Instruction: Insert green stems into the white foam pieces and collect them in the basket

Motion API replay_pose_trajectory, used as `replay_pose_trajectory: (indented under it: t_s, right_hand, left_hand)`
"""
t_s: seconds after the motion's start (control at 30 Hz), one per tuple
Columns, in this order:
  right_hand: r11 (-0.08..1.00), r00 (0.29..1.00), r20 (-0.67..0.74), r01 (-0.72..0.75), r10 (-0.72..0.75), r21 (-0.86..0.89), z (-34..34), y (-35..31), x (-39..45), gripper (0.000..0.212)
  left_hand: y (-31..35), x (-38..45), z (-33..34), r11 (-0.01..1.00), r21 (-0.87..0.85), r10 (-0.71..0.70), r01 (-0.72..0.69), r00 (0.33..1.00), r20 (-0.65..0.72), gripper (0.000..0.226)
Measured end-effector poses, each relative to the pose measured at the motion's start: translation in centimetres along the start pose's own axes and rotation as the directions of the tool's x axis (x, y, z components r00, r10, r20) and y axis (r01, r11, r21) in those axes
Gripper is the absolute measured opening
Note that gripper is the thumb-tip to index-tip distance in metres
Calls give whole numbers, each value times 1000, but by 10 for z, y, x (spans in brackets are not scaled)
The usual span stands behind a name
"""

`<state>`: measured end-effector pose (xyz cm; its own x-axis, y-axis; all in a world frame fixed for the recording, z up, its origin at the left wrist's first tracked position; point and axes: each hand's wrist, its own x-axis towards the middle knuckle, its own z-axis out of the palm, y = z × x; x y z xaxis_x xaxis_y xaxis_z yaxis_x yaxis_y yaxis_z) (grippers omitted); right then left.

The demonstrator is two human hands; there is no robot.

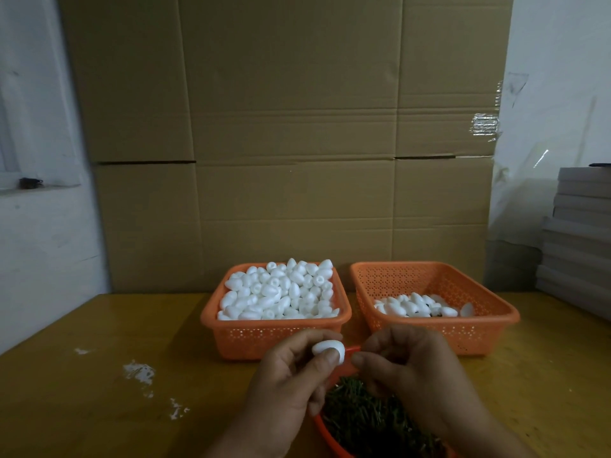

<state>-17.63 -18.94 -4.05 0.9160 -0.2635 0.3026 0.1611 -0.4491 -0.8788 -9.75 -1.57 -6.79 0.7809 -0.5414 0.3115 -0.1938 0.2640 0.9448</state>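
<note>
Orange baskets (pixel 277 328) number two; left hand (pixel 291 375) pinches one foam piece (pixel 327 348), right hand (pixel 406 365) curled.

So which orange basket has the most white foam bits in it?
The left basket, behind the left hand. It is heaped to the rim, while the right basket holds only a thin layer on its bottom.

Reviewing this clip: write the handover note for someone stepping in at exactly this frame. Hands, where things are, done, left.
Left hand pinches one white foam piece. Right hand is curled, fingertips meeting that piece; a stem in them can't be seen.
Green stems sit in the near orange bowl. Left basket is heaped with plain foam; right basket holds a few pieces.
Done: a small batch collected.
Left: finish this one, drop it right, repeat.
</note>
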Motion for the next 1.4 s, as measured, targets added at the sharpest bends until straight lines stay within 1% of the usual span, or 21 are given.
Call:
replay_pose_trajectory:
  t_s: [0.07, 0.13, 0.2, 0.27, 0.57, 0.7, 0.9, 1.13, 1.23, 1.4]
  right_hand:
    - [975, 1000, 20, -16, 12, 222, -2, -5, -1, 26]
    - [930, 998, 59, -30, 9, 367, -2, -10, -2, 21]
    - [892, 997, 83, -46, 9, 451, -1, -13, -2, 15]
    - [876, 996, 91, -47, 4, 480, 1, -12, -2, 15]
    - [893, 991, 131, -30, -32, 449, 4, -10, -1, 16]
    - [894, 989, 145, -29, -40, 447, 5, -10, -2, 15]
    - [908, 988, 148, -34, -31, 417, 7, -9, -1, 28]
    - [931, 988, 154, -35, -23, 363, 10, -7, -3, 30]
    - [944, 991, 130, -10, -35, 331, 11, -8, -5, 27]
    - [968, 991, 114, 44, -74, 245, 13, -9, -7, 6]
  left_hand:
    - [2, 1, 0, 991, -121, -58, 58, 998, -2, 25]
    - [6, 1, 0, 973, -208, -97, 96, 995, 8, 20]
    - [9, 1, 0, 959, -259, -114, 113, 993, 9, 18]
    - [10, 1, 1, 951, -288, -121, 116, 993, 2, 18]
    - [10, 1, 1, 953, -273, -132, 132, 991, 20, 27]
    - [10, 0, 2, 956, -263, -125, 126, 992, 21, 26]
    - [12, -1, 4, 955, -269, -126, 127, 992, 21, 27]
    - [13, -1, 5, 959, -257, -115, 116, 993, 19, 28]
    - [12, -1, 5, 960, -253, -116, 116, 993, 17, 29]
    - [13, -2, 5, 965, -240, -104, 106, 994, 24, 26]
